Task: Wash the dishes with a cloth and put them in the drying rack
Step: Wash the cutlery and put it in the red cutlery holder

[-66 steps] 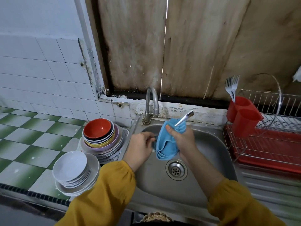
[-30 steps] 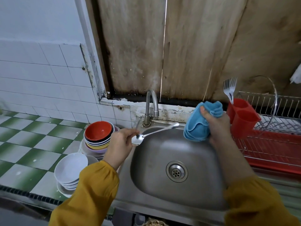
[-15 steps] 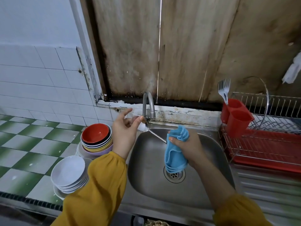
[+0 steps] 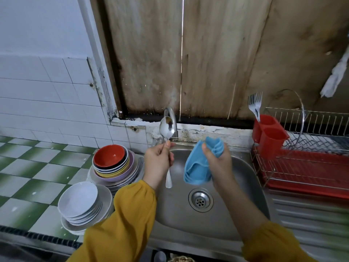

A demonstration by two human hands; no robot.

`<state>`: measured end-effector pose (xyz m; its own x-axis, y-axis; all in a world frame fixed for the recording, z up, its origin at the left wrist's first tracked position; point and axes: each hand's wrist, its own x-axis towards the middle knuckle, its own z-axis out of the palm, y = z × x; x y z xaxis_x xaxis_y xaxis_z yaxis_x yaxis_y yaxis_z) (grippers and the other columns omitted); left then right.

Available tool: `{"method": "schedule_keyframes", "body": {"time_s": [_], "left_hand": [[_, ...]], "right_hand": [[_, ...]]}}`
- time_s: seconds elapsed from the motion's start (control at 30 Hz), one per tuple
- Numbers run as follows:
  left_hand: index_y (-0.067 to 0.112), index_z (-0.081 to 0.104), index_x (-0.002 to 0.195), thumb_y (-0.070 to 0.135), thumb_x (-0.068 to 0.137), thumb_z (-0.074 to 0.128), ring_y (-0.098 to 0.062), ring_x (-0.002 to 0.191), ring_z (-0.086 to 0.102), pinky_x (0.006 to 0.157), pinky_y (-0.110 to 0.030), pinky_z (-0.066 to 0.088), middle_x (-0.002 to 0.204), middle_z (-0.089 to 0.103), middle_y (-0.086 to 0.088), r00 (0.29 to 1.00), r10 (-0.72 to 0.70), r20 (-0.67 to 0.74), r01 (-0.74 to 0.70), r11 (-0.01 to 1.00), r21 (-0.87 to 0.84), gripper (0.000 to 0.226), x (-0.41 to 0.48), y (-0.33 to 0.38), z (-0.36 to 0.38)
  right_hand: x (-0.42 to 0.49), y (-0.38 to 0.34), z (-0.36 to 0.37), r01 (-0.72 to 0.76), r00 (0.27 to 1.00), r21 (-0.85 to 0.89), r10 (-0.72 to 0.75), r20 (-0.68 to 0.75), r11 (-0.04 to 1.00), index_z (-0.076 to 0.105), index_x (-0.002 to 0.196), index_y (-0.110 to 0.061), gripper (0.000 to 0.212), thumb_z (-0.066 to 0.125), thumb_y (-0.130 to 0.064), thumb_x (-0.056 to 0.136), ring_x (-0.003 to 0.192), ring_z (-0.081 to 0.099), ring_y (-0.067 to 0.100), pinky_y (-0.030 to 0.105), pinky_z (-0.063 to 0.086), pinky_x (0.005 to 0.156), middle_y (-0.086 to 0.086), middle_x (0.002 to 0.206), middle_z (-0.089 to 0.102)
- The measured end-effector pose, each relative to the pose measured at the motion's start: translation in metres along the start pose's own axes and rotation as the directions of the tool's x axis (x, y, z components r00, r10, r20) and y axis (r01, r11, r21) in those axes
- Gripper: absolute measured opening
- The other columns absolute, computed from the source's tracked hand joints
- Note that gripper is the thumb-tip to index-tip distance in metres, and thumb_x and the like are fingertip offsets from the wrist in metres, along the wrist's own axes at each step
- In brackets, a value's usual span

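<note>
Left hand [image 4: 158,161] pinches a spoon [image 4: 166,127] upright, my right hand [image 4: 219,161] grips the cloth [image 4: 196,167] above the sink [image 4: 245,173]; only forks [image 4: 255,103] stand in the rack [image 4: 309,167], so I judge the bowls [image 4: 111,159] and plates [image 4: 81,201] unwashed.

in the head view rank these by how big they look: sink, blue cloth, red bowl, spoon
1. sink, clearly largest
2. blue cloth, bunched and held nearer the camera, so maybe flattered
3. red bowl
4. spoon, long but slim, partly hidden by the left hand; close to the bowl
</note>
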<state>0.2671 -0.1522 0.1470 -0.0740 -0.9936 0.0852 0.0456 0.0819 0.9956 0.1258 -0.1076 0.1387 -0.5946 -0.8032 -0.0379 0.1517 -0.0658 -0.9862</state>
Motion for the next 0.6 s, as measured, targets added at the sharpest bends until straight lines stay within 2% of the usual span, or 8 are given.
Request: {"method": "schedule_keyframes", "body": {"time_s": [0.13, 0.2, 0.27, 0.3, 0.4, 0.53, 0.57, 0.6], "left_hand": [[-0.001, 0.069, 0.086, 0.019, 0.101, 0.05, -0.004, 0.039, 0.035, 0.044, -0.018, 0.033, 0.042, 0.042, 0.01, 0.995, 0.023, 0.101, -0.039, 0.986, 0.159, 0.032, -0.003, -0.003, 0.005], [-0.007, 0.063, 0.073, 0.018, 0.101, 0.052, -0.005, 0.04, 0.035, 0.046, -0.025, 0.03, 0.043, 0.043, 0.007, 0.98, 0.094, 0.177, -0.141, 0.951, 0.276, 0.04, -0.007, -0.004, 0.01], [-0.006, 0.057, 0.064, 0.016, 0.099, 0.053, -0.013, 0.045, 0.038, 0.048, -0.034, 0.031, 0.048, 0.048, -0.011, 0.954, 0.17, 0.248, -0.26, 0.882, 0.393, 0.042, -0.008, -0.002, 0.011], [-0.007, 0.056, 0.062, 0.016, 0.099, 0.055, -0.018, 0.048, 0.04, 0.049, -0.038, 0.033, 0.052, 0.051, -0.02, 0.944, 0.191, 0.268, -0.298, 0.843, 0.449, 0.043, -0.008, -0.001, 0.01], [-0.01, 0.053, 0.059, 0.015, 0.097, 0.056, -0.022, 0.049, 0.038, 0.055, -0.043, 0.035, 0.058, 0.052, -0.03, 0.926, 0.199, 0.32, -0.346, 0.785, 0.513, 0.045, -0.006, 0.001, 0.004], [-0.003, 0.052, 0.055, 0.014, 0.096, 0.058, -0.018, 0.046, 0.034, 0.052, -0.038, 0.029, 0.052, 0.046, -0.025, 0.918, 0.196, 0.345, -0.358, 0.782, 0.51, 0.045, -0.006, 0.002, 0.002], [-0.002, 0.053, 0.055, 0.013, 0.096, 0.057, -0.015, 0.045, 0.035, 0.052, -0.037, 0.031, 0.05, 0.047, -0.021, 0.917, 0.197, 0.348, -0.358, 0.792, 0.495, 0.044, -0.006, 0.0, 0.0], [0.0, 0.054, 0.056, 0.012, 0.097, 0.057, -0.011, 0.044, 0.037, 0.051, -0.033, 0.033, 0.048, 0.047, -0.014, 0.917, 0.193, 0.35, -0.352, 0.803, 0.48, 0.042, -0.006, 0.0, -0.002]], "right_hand": [[0.011, -0.026, 0.009, 0.341, 0.939, 0.023, -0.339, -0.058, 0.94, 0.056, 0.097, -0.021, 0.021, 0.07, -0.01, 0.087, 0.089, 0.061, 0.007, 0.019, 0.052, 0.076, -0.002, 0.094, 0.061], [0.014, -0.026, 0.015, 0.523, 0.852, -0.125, -0.513, 0.107, 0.843, 0.057, 0.098, -0.015, 0.025, 0.072, -0.003, 0.083, 0.089, 0.056, 0.003, 0.013, 0.046, 0.081, -0.001, 0.096, 0.057], [0.02, -0.017, 0.02, 0.652, 0.758, -0.407, -0.549, 0.352, 0.64, 0.063, 0.103, -0.012, 0.025, 0.073, -0.004, 0.082, 0.101, 0.041, 0.008, 0.01, 0.036, 0.089, -0.002, 0.105, 0.047], [0.026, -0.013, 0.021, 0.671, 0.741, -0.481, -0.543, 0.396, 0.565, 0.065, 0.104, -0.01, 0.025, 0.072, -0.004, 0.082, 0.105, 0.037, 0.011, 0.012, 0.033, 0.09, -0.002, 0.108, 0.042], [0.036, -0.013, 0.016, 0.601, 0.779, -0.557, -0.576, 0.248, 0.573, 0.066, 0.104, -0.005, 0.029, 0.07, 0.006, 0.077, 0.104, 0.045, 0.027, 0.018, 0.034, 0.083, 0.0, 0.103, 0.044], [0.031, -0.008, 0.017, 0.782, 0.586, -0.497, -0.714, 0.384, 0.375, 0.067, 0.094, -0.004, 0.042, 0.065, 0.019, 0.06, 0.09, 0.046, 0.018, 0.005, 0.031, 0.077, 0.003, 0.092, 0.056], [0.031, -0.009, 0.017, 0.783, 0.592, -0.479, -0.708, 0.384, 0.396, 0.066, 0.094, -0.005, 0.04, 0.067, 0.018, 0.061, 0.09, 0.046, 0.017, 0.004, 0.031, 0.077, 0.002, 0.092, 0.055], [0.032, -0.012, 0.016, 0.744, 0.646, -0.477, -0.685, 0.337, 0.467, 0.065, 0.095, -0.006, 0.036, 0.071, 0.014, 0.066, 0.089, 0.048, 0.017, 0.002, 0.032, 0.076, 0.001, 0.094, 0.054]]}}
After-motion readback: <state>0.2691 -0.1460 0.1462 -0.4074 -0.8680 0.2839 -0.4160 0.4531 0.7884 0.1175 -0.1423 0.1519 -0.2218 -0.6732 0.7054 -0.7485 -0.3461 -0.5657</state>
